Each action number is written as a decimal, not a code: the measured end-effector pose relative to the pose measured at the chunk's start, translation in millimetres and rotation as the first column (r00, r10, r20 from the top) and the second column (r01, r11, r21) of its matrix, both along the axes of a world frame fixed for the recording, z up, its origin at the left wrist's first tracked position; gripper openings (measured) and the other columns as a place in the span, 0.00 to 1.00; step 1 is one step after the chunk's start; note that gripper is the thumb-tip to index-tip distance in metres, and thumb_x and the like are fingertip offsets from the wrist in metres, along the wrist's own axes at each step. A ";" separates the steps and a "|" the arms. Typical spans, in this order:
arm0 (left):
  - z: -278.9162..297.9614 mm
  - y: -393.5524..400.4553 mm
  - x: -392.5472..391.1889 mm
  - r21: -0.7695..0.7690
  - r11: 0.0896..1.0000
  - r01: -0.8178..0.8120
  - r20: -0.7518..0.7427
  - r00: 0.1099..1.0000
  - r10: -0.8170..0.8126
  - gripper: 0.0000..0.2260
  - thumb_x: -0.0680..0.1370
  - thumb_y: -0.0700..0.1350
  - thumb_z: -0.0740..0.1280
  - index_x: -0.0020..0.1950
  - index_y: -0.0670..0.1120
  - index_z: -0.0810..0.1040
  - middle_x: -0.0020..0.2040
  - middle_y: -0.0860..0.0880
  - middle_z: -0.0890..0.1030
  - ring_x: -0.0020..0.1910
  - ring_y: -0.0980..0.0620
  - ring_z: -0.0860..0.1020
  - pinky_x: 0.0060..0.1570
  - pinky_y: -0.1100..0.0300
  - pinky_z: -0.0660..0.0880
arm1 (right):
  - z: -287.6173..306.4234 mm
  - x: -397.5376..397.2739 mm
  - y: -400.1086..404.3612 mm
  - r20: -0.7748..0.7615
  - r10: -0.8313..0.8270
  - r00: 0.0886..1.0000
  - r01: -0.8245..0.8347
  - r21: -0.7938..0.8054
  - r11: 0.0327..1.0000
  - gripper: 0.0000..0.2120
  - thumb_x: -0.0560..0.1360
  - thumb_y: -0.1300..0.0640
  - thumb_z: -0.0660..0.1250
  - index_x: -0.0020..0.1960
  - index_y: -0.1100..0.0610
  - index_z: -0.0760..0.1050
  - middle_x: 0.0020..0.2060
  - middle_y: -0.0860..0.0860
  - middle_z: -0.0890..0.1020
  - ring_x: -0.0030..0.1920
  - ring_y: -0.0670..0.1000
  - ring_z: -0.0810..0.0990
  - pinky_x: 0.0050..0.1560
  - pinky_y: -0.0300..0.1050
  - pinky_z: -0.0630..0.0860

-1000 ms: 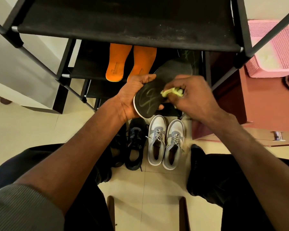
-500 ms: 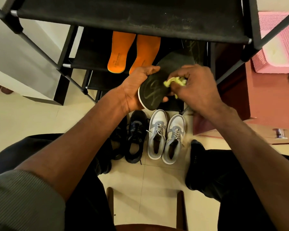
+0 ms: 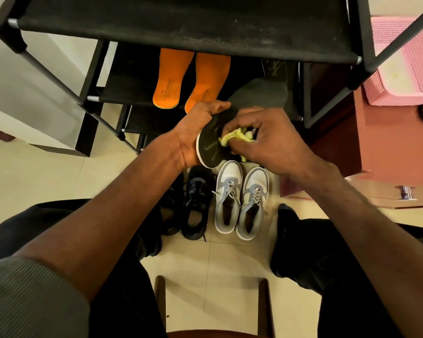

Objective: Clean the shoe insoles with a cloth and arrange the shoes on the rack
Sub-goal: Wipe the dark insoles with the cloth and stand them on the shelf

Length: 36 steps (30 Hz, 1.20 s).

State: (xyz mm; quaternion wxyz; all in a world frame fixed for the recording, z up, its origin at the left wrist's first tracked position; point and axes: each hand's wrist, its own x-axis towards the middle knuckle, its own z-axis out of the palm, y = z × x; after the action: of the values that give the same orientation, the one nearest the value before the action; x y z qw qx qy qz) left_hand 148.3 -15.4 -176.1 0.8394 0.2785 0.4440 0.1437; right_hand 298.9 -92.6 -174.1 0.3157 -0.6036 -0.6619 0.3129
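My left hand (image 3: 195, 132) grips a black insole (image 3: 209, 148) by its heel end, in front of the black shoe rack (image 3: 181, 28). My right hand (image 3: 266, 140) pinches a bunched yellow-green cloth (image 3: 232, 137) against the insole's surface and covers its middle. The insole's far end (image 3: 259, 93) reaches over the middle shelf. Two orange insoles (image 3: 191, 80) lie on that shelf. On the floor below stand a grey-and-white pair of shoes (image 3: 239, 201) and a dark pair (image 3: 193, 201) to their left.
A pink perforated basket (image 3: 405, 62) sits on a reddish cabinet (image 3: 388, 142) at the right. My knees frame the shoes on both sides. Wooden chair legs (image 3: 159, 303) show at the bottom. A white wall panel (image 3: 34, 93) stands at the left.
My right hand has slid the cloth along the insole toward its heel end, nearer my left hand. The view has shifted slightly.
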 end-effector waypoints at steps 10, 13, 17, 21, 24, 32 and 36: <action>0.1 4.3 1.9 0.032 0.998 -0.047 0.035 0.998 0.045 0.13 0.84 0.49 0.59 0.51 0.42 0.79 0.47 0.42 0.81 0.44 0.45 0.81 0.50 0.50 0.79 | 0.3 7.2 3.5 -0.021 -0.063 0.998 0.062 -0.061 0.996 0.08 0.73 0.63 0.76 0.50 0.54 0.88 0.44 0.45 0.86 0.42 0.47 0.85 0.48 0.50 0.83; 1.2 9.0 -0.6 0.059 0.997 -0.055 0.067 0.996 0.051 0.14 0.84 0.47 0.60 0.48 0.42 0.82 0.45 0.42 0.83 0.44 0.46 0.83 0.56 0.49 0.80 | -2.3 7.6 8.1 -0.028 -0.154 0.988 0.154 -0.010 0.988 0.08 0.72 0.59 0.76 0.50 0.50 0.88 0.44 0.42 0.86 0.43 0.44 0.84 0.48 0.50 0.82; 1.0 5.9 1.3 0.043 0.997 -0.064 0.073 0.995 0.061 0.13 0.84 0.46 0.61 0.59 0.39 0.79 0.54 0.37 0.82 0.50 0.42 0.83 0.65 0.44 0.77 | -7.4 17.5 13.1 0.129 -0.423 0.897 0.408 0.126 0.904 0.08 0.73 0.53 0.74 0.51 0.48 0.87 0.47 0.42 0.85 0.46 0.45 0.84 0.50 0.52 0.82; 2.8 0.8 7.0 0.042 0.987 -0.155 0.036 0.987 0.154 0.12 0.85 0.45 0.59 0.50 0.41 0.78 0.44 0.40 0.83 0.43 0.44 0.83 0.56 0.46 0.81 | -7.5 13.1 9.6 0.106 -0.316 0.943 0.315 0.028 0.949 0.06 0.74 0.56 0.76 0.52 0.51 0.87 0.45 0.44 0.86 0.43 0.43 0.84 0.49 0.50 0.84; -1.1 0.5 6.9 0.006 0.972 -0.234 0.009 0.972 0.234 0.13 0.85 0.45 0.57 0.49 0.41 0.79 0.43 0.41 0.84 0.42 0.44 0.84 0.48 0.52 0.82 | -1.9 3.8 6.3 0.020 -0.159 0.987 0.160 -0.109 0.981 0.05 0.74 0.57 0.78 0.50 0.52 0.88 0.40 0.46 0.87 0.39 0.45 0.84 0.44 0.46 0.82; -5.3 1.5 6.4 -0.066 0.953 -0.295 0.003 0.955 0.296 0.15 0.86 0.46 0.55 0.52 0.39 0.79 0.43 0.40 0.85 0.40 0.44 0.85 0.48 0.50 0.80 | -9.7 -6.6 4.4 0.053 -0.261 0.964 0.266 -0.100 0.959 0.06 0.72 0.52 0.77 0.48 0.48 0.87 0.39 0.43 0.86 0.40 0.45 0.83 0.47 0.54 0.84; -6.3 -7.2 11.4 -0.069 0.983 -0.170 0.035 0.984 0.173 0.14 0.85 0.46 0.57 0.56 0.41 0.80 0.50 0.41 0.84 0.48 0.44 0.83 0.56 0.45 0.80 | -14.0 -6.2 3.4 0.255 -0.404 0.878 0.411 0.031 0.911 0.07 0.75 0.51 0.75 0.53 0.47 0.86 0.50 0.44 0.86 0.50 0.49 0.83 0.50 0.52 0.82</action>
State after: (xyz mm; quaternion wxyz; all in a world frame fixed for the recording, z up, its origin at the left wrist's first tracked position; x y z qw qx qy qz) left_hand 159.7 -22.7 -182.5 0.8414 0.2086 0.4537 0.2064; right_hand 292.7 -89.3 -188.2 0.2791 -0.7682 -0.5515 0.1666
